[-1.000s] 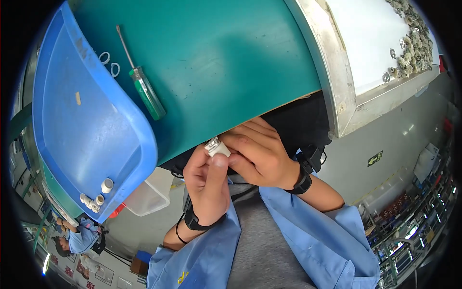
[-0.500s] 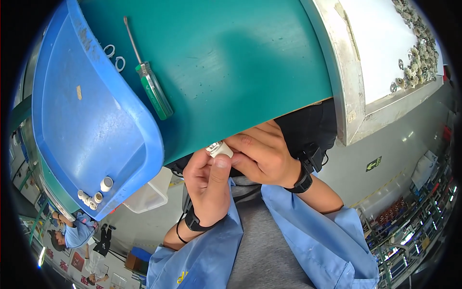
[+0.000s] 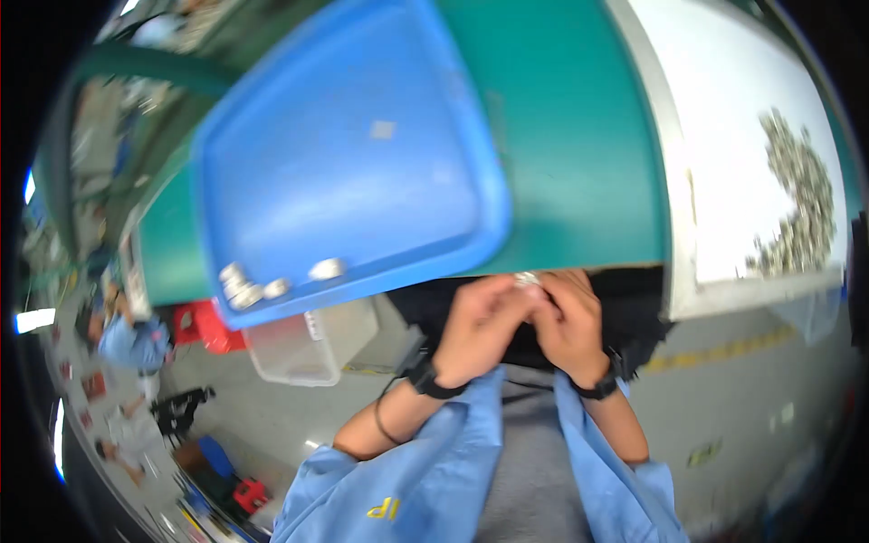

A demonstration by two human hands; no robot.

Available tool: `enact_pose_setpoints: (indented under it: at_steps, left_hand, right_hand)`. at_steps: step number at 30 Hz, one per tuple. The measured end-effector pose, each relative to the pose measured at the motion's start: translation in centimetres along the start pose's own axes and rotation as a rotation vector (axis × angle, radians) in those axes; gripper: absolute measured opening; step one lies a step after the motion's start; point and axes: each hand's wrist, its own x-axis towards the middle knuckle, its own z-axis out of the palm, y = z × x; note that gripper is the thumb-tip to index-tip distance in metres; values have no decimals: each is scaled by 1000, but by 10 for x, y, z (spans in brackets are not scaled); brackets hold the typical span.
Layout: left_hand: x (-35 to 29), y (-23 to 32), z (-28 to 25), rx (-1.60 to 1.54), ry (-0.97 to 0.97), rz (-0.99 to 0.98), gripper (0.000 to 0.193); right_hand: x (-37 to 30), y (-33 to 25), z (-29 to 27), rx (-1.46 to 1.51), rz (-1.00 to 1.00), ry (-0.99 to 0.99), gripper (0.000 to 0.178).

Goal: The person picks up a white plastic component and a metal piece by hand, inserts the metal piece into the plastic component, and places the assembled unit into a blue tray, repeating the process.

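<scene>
At the near edge of the green tabletop, my two hands meet around a small white plastic fitting (image 3: 527, 279), its top showing some metal-looking detail. My left hand (image 3: 480, 324) is closed, thumb and fingertips pinching the piece. My right hand (image 3: 572, 319) is closed on it from the other side, fingers curled. Most of the fitting is covered by fingers and blurred. Left of my hands, a blue tray (image 3: 362, 291) bears several white cylindrical pieces (image 3: 327, 269) along its near side.
On the right, a metal-edged white tray (image 3: 724, 181) holds a heap of small metallic parts (image 3: 801, 208). A clear plastic box (image 3: 299, 348) and a red container (image 3: 206, 328) are below the blue tray. Other people (image 3: 134, 342) are at the far left.
The view has swung left, so the blue tray appears nearer the middle and the screwdriver no longer shows. Both hands still hold the white fitting at the table edge.
</scene>
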Motion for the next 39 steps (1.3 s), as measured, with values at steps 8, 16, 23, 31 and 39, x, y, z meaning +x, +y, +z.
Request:
enact_pose_setpoints:
  at_steps: [8,16,23,31,39]
  left_hand:
    - [-32,108,18,630,-94,401,17]
    - [164,227,37,938,-51,573,24]
    - [381,243,92,1032,-123,570,35]
    - [455,221,102,1348,-106,521,64]
    - [241,341,-10,1106,-303,899,52]
  right_hand:
    - [-6,-65,-99,99,-88,-292,16]
    - [23,-58,-187,-173,-158,76,18]
    - [74,-32,-225,-789,170,345,32]
    - [102,1,-254,-1024,376,273,36]
    - [129,31,-262,-1037,250,151,13]
